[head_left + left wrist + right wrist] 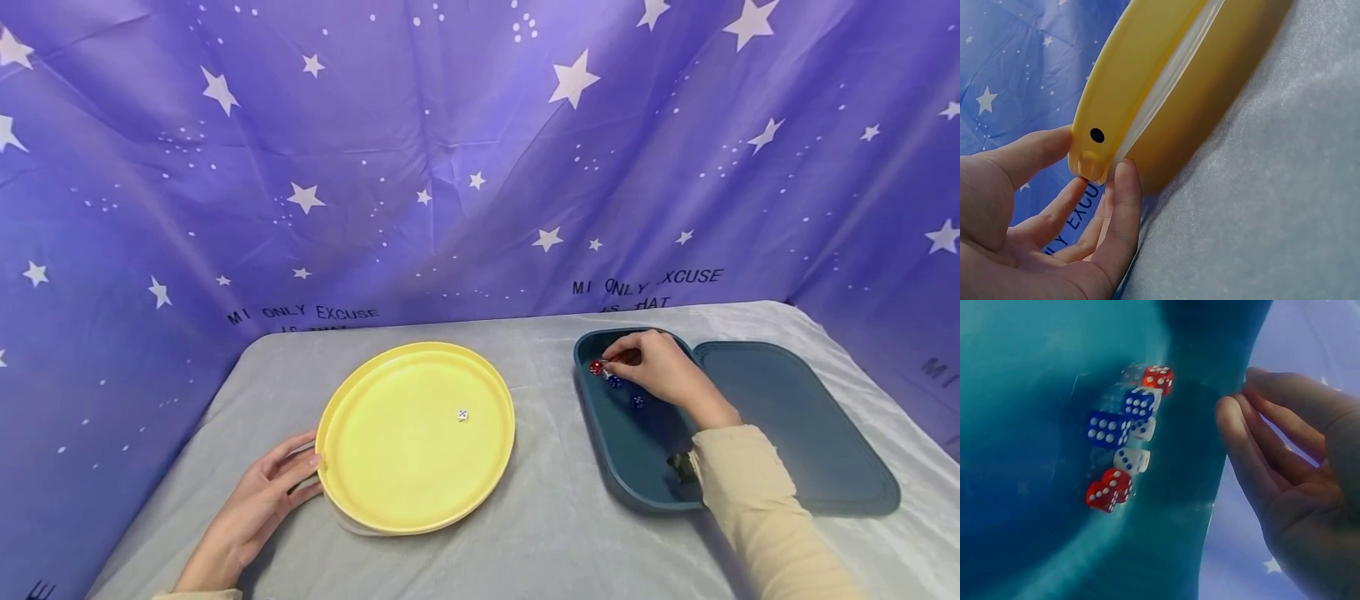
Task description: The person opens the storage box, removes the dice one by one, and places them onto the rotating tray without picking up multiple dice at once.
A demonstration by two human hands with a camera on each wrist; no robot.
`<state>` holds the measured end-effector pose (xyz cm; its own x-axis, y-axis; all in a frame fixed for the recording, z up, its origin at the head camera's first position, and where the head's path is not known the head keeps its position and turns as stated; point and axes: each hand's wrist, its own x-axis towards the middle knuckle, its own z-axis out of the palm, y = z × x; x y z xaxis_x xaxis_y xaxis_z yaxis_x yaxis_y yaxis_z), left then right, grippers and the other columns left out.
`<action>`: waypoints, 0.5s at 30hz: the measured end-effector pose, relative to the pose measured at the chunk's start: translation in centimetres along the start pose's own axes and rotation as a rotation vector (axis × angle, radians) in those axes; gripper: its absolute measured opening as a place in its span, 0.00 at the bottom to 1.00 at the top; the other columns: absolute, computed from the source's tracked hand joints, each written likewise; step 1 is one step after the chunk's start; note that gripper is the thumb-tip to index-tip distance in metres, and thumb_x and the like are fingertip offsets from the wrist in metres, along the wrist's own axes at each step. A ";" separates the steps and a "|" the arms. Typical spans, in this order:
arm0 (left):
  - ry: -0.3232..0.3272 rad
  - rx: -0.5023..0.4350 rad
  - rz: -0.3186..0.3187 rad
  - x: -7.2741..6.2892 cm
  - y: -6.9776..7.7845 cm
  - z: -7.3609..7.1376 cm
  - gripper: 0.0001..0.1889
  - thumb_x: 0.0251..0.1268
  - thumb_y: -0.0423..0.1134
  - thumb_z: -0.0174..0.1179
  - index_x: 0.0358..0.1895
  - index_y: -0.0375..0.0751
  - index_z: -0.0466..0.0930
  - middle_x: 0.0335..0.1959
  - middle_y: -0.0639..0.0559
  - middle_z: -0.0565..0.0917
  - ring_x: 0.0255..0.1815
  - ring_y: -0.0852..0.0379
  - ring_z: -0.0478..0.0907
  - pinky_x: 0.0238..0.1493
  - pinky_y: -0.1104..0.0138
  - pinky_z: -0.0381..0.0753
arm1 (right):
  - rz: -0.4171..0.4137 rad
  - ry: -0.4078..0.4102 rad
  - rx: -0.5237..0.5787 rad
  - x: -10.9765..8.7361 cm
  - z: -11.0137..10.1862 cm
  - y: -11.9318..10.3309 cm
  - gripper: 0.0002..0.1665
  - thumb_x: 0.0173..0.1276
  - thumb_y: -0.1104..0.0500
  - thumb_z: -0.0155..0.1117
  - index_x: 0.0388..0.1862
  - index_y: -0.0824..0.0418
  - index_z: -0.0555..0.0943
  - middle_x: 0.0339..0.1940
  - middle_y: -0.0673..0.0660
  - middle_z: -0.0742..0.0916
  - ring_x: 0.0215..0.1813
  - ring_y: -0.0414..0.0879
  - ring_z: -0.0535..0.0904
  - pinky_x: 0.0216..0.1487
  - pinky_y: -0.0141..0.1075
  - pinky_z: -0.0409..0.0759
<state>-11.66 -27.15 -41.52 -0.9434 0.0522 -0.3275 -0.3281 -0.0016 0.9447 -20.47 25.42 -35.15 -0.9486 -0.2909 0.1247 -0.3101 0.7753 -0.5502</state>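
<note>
Head view: the left hand (258, 498) stood at the left side of a yellow dish (412, 462), its thumb and fingers clamped on the rim. One white die (462, 415) lay on the dish, right of centre. At right, the right hand (663, 367) reached over a dark teal box (637, 454), fingertips beside dice near the box's far left corner; one blue die (637, 402) lay slightly apart from that group. A similarly dark lid (802, 425) lay flat just right of the box. Grey cloth (551, 517) covered the table, and a purple curtain (450, 117) with white stars hung behind.

Left wrist view: the thumb pressed the outer rim near a black dot (1097, 135), with the fingers below a small tab (1090, 166).

Right wrist view: red dice (1110, 489), blue dice (1108, 428) and white dice (1132, 460) formed an uneven row along the box wall. Thumb and fingertips were drawn close together, apart from this row; whether they held anything could not be told.
</note>
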 end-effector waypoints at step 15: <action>-0.003 0.006 0.000 0.0 -0.3 -0.2 0.28 0.73 0.40 0.59 0.72 0.40 0.62 0.52 0.58 0.82 0.54 0.64 0.80 0.56 0.62 0.85 | 0.054 -0.056 0.004 0.0 0.4 1.1 0.08 0.66 0.66 0.67 0.41 0.69 0.86 0.33 0.56 0.89 0.32 0.43 0.82 0.33 0.38 0.84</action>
<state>-11.55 -27.39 -41.74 -0.9434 0.0547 -0.3272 -0.3274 0.0046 0.9449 -20.82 26.10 -36.07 -0.9589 -0.2797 0.0484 -0.2582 0.7886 -0.5580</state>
